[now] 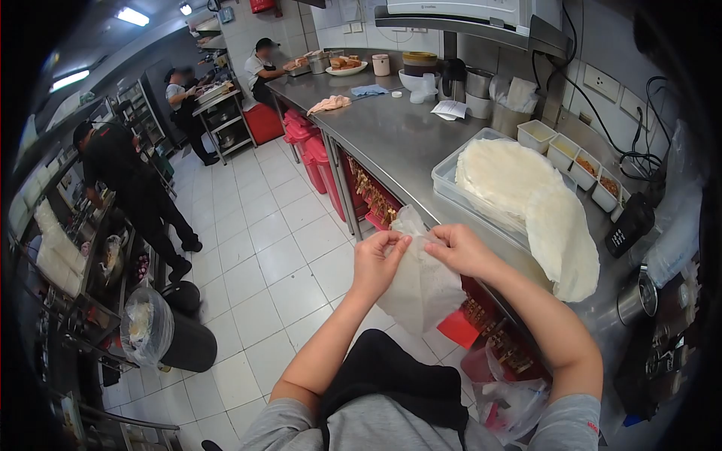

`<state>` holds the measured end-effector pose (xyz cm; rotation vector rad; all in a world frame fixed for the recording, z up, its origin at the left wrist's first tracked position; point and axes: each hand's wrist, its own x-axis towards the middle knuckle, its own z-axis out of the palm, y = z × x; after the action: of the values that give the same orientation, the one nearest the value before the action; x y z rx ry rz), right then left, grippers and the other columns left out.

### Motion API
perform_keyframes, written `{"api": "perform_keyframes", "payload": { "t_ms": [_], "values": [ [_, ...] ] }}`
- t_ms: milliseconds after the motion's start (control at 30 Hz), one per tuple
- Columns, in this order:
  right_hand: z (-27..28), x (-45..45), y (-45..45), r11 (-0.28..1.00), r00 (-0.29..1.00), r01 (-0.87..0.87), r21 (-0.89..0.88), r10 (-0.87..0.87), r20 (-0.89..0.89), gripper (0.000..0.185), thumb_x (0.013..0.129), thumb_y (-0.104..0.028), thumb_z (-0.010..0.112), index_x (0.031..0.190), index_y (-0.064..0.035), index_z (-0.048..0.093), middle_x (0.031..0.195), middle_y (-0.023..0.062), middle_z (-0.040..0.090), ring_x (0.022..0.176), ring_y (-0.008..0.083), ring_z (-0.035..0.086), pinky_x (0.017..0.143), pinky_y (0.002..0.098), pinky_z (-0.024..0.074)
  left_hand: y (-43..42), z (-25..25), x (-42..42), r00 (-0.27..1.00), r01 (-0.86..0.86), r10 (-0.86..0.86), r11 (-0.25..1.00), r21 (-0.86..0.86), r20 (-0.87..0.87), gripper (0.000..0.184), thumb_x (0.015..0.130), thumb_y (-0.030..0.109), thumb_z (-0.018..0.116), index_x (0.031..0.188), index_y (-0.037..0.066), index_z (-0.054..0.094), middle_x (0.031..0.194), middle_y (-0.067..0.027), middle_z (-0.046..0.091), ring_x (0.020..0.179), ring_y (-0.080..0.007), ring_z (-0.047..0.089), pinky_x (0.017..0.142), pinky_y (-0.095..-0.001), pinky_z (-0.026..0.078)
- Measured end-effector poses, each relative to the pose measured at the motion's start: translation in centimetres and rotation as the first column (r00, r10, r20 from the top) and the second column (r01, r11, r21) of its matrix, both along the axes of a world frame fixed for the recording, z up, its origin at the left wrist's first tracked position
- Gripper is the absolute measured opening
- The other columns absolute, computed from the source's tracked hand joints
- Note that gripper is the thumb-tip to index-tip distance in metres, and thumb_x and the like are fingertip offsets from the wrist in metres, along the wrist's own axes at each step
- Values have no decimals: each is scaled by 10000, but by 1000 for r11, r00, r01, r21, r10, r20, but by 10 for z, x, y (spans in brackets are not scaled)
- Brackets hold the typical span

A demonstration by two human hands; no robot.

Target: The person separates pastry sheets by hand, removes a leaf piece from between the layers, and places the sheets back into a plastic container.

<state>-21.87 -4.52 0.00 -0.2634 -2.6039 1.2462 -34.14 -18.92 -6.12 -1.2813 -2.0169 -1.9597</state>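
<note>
Thin white sheet [423, 297] hanging before body, off counter [383, 143] edge, over floor. Left hand [378, 259]: thumb and finger pinching sheet near top. Right hand [460, 248]: fingertips pinching beside it. Clock directions from sheet. One o'clock: stack of sheets [504, 174] in plastic tub [445, 183], several flopped over rim, standing between right hand and small containers [560, 152] at two. Three: metal pot [638, 299]. Eleven: pink bins [316, 158]. Nine: trash bin [192, 342].

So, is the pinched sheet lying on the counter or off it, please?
Off the counter: the sheet hangs from the left hand and right hand.
</note>
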Motion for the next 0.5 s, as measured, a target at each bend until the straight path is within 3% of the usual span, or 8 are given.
{"api": "perform_keyframes", "payload": {
  "t_ms": [100, 167, 267, 367, 467, 500],
  "values": [
    [-1, -1, 9, 997, 999, 0, -76, 4, 52, 172, 884, -171, 606, 860, -3, 632, 640, -38, 518, 584, 40, 452, 516, 236, 372, -5, 6, -6, 992, -30, 27, 999, 21, 122, 176, 827, 146, 701, 799, -26, 673, 702, -60, 673, 637, -95, 594, 613, -251, 481],
    [-7, -3, 9, 959, 999, -17, -283, 26, 30, 174, 888, -170, 611, 901, 1, 639, 698, -16, 575, 622, 46, 502, 551, 225, 407, -5, -2, -12, 979, -8, -12, 995, 99, 203, 200, 835, 163, 699, 791, -29, 667, 644, -34, 651, 606, -92, 577, 589, -253, 475],
    [-7, -3, 6, 858, 998, -46, -512, 64, 16, 194, 895, -169, 613, 975, 6, 636, 804, 19, 635, 692, 67, 573, 621, 224, 465, -9, -17, -23, 917, 158, -166, 986, 53, 363, 231, 862, 160, 673, 983, -30, 620, 766, -15, 632, 628, -78, 553, 629, -225, 458],
    [-12, -6, 8, 741, 998, -58, -670, 32, -51, 209, 908, -160, 595, 1040, 2, 611, 904, 46, 653, 765, 92, 615, 681, 234, 503, -12, -24, -20, 930, 186, -212, 976, 112, 299, 396, 923, 223, 592, 1213, -15, 466, 1006, -56, 563, 813, -101, 544, 739, -219, 434],
    [-19, -10, 9, 639, 987, -97, -763, -37, -157, 229, 926, -147, 559, 1111, -13, 558, 992, 66, 641, 842, 121, 633, 730, 260, 528, -23, -70, -16, 841, 60, -21, 997, -55, 540, 623, 928, 468, 506, 1325, 21, 332, 1192, -109, 456, 1017, -184, 489, 874, -337, 400],
    [-19, -11, 8, 608, 979, -119, -785, -61, -195, 240, 932, -144, 546, 1138, -19, 537, 1021, 72, 635, 868, 131, 637, 745, 271, 537, -27, -74, 1, 662, 94, 27, 988, -119, 749, 740, 884, 596, 446, 1335, 21, 329, 1217, -136, 450, 1079, -233, 463, 909, -438, 371]
  ]
}}
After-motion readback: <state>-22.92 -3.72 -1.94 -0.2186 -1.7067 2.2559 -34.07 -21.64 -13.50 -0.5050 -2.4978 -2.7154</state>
